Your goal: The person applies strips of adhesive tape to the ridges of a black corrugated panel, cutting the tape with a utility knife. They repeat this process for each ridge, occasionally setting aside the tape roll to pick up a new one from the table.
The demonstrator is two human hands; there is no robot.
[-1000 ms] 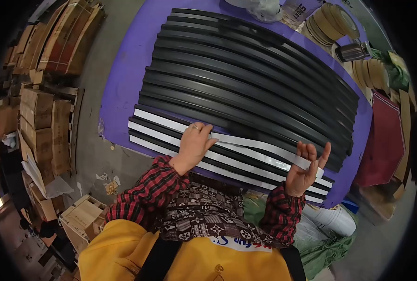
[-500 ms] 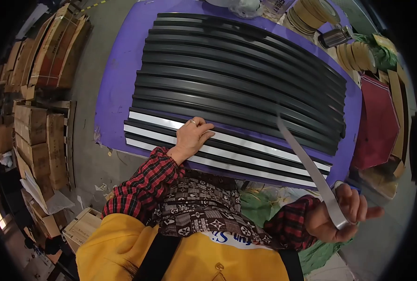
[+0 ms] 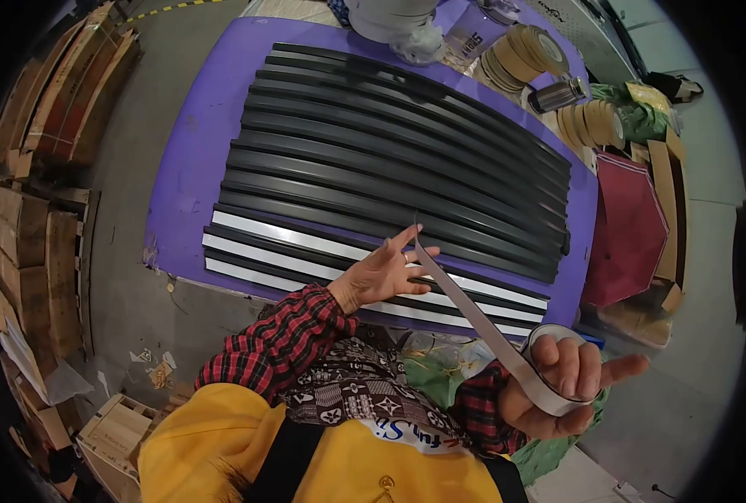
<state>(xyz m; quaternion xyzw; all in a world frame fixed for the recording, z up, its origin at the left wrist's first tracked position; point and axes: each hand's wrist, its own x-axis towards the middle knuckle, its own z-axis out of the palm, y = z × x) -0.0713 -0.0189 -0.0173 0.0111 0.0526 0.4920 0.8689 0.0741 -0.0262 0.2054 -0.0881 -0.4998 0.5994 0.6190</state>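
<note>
My right hand (image 3: 557,381) is closed around a roll of double-sided tape (image 3: 544,401), the index finger pointing out to the right. A loose length of tape (image 3: 478,317) runs from the roll up and left, over the near edge of the table. Its free end is right at the fingertips of my left hand (image 3: 381,272), whose fingers are spread. Under and beside that hand lie several black strips with white faces (image 3: 277,232). Beyond them, a row of plain black ribbed strips (image 3: 390,159) lies side by side on the purple table (image 3: 180,159).
Rolls of tan tape (image 3: 524,54), a metallic cylinder (image 3: 556,95) and a white bucket (image 3: 390,17) stand at the far side. A dark red panel (image 3: 629,226) and cardboard are at the right. Stacked cartons (image 3: 21,251) line the left, with a wooden crate (image 3: 117,427) nearer me.
My left hand has lifted off the white-faced strips and moved right to the tape's free end, its fingers spreading. My right hand has shifted left with the roll. The view has shifted too.
</note>
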